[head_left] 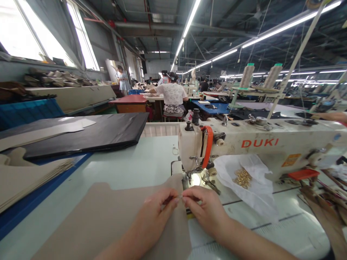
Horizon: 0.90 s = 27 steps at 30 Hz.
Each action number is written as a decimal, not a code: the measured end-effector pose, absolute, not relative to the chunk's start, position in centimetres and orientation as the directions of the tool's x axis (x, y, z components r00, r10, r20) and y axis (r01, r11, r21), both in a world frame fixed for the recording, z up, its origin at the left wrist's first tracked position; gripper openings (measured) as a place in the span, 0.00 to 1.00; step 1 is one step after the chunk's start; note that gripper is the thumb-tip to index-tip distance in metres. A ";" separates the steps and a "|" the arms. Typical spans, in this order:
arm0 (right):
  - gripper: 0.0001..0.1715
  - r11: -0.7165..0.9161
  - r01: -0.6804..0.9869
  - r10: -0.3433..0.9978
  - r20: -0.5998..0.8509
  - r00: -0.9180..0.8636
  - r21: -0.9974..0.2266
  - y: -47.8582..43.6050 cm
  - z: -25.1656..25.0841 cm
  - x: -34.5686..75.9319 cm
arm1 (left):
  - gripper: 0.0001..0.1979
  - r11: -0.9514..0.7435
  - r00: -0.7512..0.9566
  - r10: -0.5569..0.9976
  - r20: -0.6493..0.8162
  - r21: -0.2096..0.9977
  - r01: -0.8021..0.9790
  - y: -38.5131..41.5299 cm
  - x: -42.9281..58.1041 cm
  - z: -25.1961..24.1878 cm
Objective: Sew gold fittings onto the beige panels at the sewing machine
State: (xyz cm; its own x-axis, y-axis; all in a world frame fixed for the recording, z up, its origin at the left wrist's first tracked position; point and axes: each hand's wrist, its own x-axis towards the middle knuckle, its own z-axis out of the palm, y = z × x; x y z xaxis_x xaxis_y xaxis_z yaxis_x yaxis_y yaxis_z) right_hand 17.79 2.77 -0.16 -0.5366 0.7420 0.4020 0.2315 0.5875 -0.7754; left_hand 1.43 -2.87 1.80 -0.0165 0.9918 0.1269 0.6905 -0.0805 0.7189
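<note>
A tan fabric panel (108,216) lies flat on the pale green sewing table (135,162), its far edge under the needle of a white DUKI sewing machine (257,142). My left hand (158,209) and my right hand (202,207) meet just in front of the needle. Both pinch something tiny between thumb and fingertips; I cannot make out what it is. The hands rest over the right edge of the panel.
A white bag with small gold metal parts (242,177) lies under the machine arm. Black sheets (89,133) and tan stacked pieces (29,180) fill the left table. Brown strips (325,206) lie far right. A seated person (173,95) works ahead; thread cones (246,76) stand behind the machine.
</note>
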 end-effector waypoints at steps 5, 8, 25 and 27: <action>0.08 0.595 0.253 0.725 0.374 -0.579 -0.763 2.7 0.0 17.8 | 0.12 -0.109 0.010 0.990 0.144 0.698 0.708 -2.9 1.4 1.5; 0.08 0.597 0.249 0.717 0.369 -0.591 -0.762 2.6 0.0 17.9 | 0.12 -0.124 0.035 0.990 0.140 0.701 0.702 -2.9 1.3 1.5; 0.07 0.096 0.366 0.865 -0.105 -0.491 -0.926 4.2 1.0 17.1 | 0.33 -0.205 0.167 0.973 0.158 0.273 0.940 -4.1 0.2 -0.1; 0.08 0.052 0.386 0.845 -0.166 -0.508 -0.921 4.7 1.2 16.7 | 0.34 -0.186 0.150 0.976 0.155 0.256 0.948 -4.9 0.7 -0.5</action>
State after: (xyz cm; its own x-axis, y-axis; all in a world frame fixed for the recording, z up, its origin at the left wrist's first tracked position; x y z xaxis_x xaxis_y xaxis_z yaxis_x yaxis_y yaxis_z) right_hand 16.67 4.66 1.22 -0.5079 0.8453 -0.1656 0.3863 0.0518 -0.9209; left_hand 0.67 -4.91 -0.50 0.1501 0.9764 0.1552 0.9484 -0.1865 0.2563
